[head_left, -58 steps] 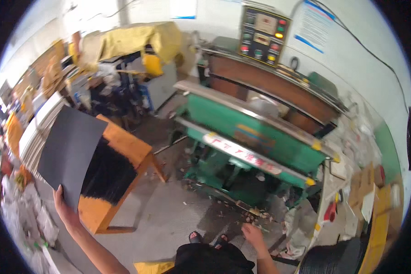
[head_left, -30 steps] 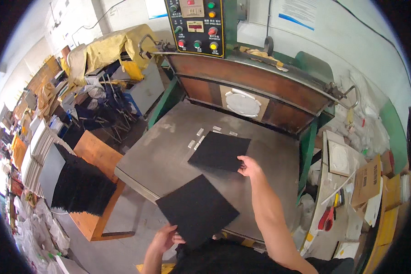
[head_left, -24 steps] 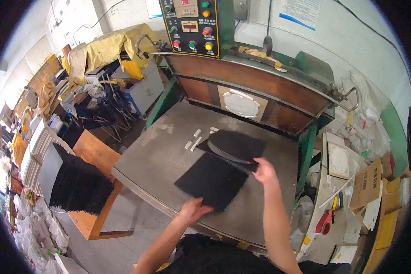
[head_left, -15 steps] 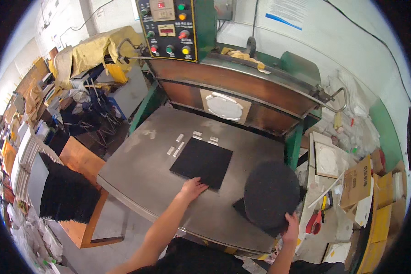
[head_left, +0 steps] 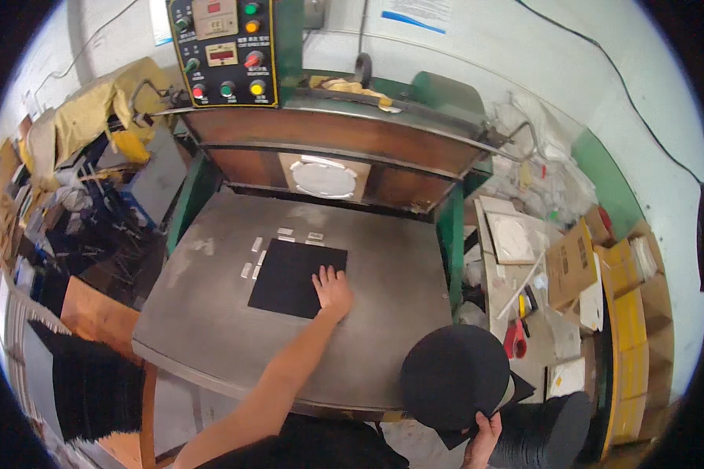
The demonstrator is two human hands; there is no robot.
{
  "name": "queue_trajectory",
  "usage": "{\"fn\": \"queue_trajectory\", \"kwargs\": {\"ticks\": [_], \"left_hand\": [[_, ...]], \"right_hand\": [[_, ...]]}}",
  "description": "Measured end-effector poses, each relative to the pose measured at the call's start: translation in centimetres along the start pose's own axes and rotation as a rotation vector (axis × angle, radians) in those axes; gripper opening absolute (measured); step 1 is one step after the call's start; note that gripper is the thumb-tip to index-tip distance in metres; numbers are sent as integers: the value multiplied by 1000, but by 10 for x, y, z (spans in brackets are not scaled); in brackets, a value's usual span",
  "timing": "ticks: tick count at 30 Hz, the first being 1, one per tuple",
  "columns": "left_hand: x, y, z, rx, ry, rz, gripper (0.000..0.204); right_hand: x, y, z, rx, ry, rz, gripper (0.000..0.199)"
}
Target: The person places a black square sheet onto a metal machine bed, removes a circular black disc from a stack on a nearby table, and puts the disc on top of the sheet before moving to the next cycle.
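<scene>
Square black sheet [head_left: 289,275], matte, flat beneath left hand [head_left: 333,291]

Square sheet [head_left: 289,280]: plain matte black. Round disc [head_left: 454,371]: same even black. Press bed [head_left: 211,324]: dull grey, paler blotches visible to me at left. Small blocks [head_left: 257,244]: white. Upper plate [head_left: 328,130]: rusty brown. Oval pad [head_left: 323,180]: white, on tan board [head_left: 360,173]. Side frame [head_left: 449,246]: green. Control panel [head_left: 225,72]: black, yellow-edged; buttons [head_left: 257,89] red, green, yellow. Wooden bench [head_left: 98,309]: orange-brown.

From here the square sheet [head_left: 288,275] looks matt, the machine bed [head_left: 211,313] under it scuffed metal; the brown box [head_left: 567,270] is cardboard, the bags [head_left: 520,187] crinkled plastic.
</scene>
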State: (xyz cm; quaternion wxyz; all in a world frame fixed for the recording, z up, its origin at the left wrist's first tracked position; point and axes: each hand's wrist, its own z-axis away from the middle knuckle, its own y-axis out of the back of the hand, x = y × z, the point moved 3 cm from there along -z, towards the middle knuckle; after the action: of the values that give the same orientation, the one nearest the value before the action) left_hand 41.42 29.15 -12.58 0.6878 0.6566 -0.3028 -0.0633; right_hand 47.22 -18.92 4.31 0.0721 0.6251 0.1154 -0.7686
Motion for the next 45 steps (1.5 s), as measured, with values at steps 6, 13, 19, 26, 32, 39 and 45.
{"fn": "queue_trajectory", "kwargs": {"ticks": [6, 13, 19, 26, 32, 39, 45], "left_hand": [[8, 19, 28, -291, -70, 462, 49], [53, 114, 217, -1482, -96, 1235, 43], [80, 72, 253, -1381, -127, 1248, 32], [241, 125, 273, -1406, -87, 1675, 35], [429, 114, 364, -1598, -201, 1694, 37], [523, 71, 444, -1585, -93, 1458, 27], [517, 68, 444, -1507, -268, 1353, 31]], "right_hand": [[3, -16, 78, 121, -90, -92, 36], [51, 14, 128, 193, -328, -69, 33], [64, 109, 169, 173, -341, -2, 29], [27, 284, 302, 933, -338, 798, 22], [108, 372, 371, 1182, -570, 1348, 18], [390, 401, 503, 1184, -1211, 1272, 51], [401, 342, 421, 413, -1282, 425, 47]]}}
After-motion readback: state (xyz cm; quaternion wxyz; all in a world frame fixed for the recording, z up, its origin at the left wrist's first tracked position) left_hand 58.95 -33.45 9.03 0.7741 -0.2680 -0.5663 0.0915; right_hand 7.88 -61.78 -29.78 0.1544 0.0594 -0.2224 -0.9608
